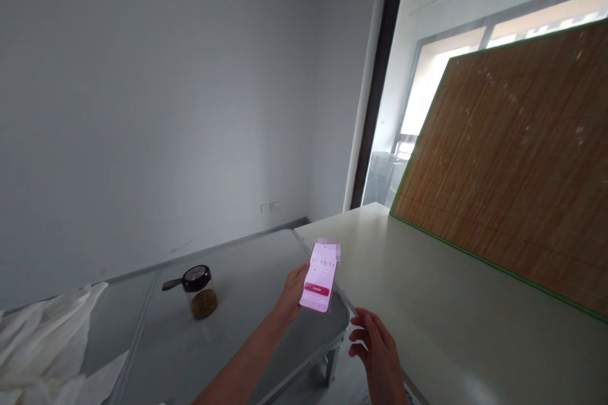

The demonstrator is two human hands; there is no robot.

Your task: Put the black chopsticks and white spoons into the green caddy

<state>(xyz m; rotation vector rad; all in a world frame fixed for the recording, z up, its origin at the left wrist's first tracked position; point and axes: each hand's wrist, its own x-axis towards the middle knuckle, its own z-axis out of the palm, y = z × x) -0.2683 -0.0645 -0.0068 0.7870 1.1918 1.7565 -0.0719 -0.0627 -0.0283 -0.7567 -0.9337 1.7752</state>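
One side gripped: your phone (319, 276) could slip
Left hand (292, 290) clasps its edge; right hand (379, 345) empty, fingers loose

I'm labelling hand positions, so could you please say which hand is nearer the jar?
Left: the left hand holds the phone right of the jar; the right hand is farther right, near the white table.

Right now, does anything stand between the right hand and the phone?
Nothing visible does. The left hand holds the phone; the right hand is apart from it. The corner of the grey table shows in the gap but appears to lie below.
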